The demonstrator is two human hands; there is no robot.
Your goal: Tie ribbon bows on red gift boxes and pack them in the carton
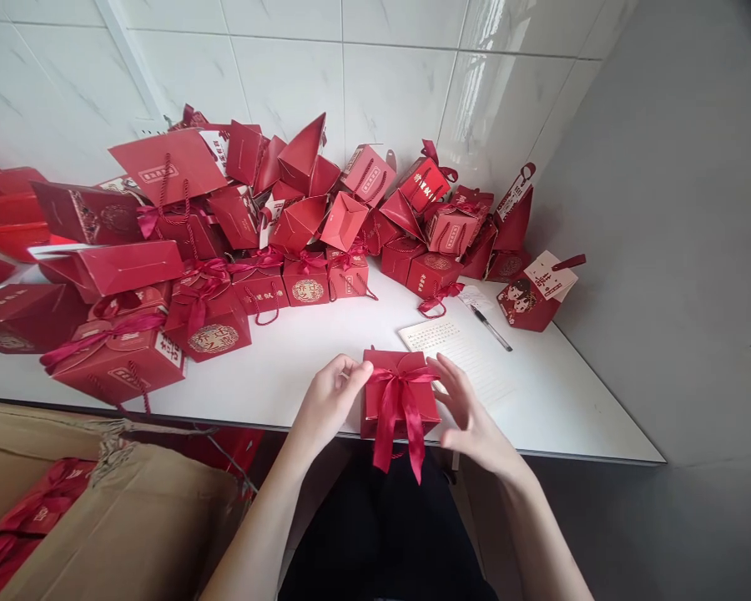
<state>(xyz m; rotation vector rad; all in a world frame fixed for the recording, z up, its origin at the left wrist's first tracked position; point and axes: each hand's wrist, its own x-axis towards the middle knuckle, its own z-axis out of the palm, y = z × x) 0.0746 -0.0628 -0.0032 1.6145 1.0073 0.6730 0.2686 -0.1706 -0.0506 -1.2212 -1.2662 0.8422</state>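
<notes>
A small red gift box (370, 409) rests at the table's front edge, right before me. On its top is a bow of dark pink ribbon (386, 417), with two tails hanging down over the front. My left hand (331, 401) is at the box's left side, thumb and curled fingers closed at the end of the bow's left loop. Beside the right loop is my right hand (469, 413), its fingers apart and its thumb stretched away from the box. Whether the right fingertips touch the ribbon, I cannot tell.
Behind lies a heap of red gift boxes (300, 225), some with bows. A written notepad (438, 338) and a pen (491, 327) lie behind my right hand. One box (535, 292) stands at the right by the grey wall. An open carton (131, 517) holding red ribboned items is at lower left.
</notes>
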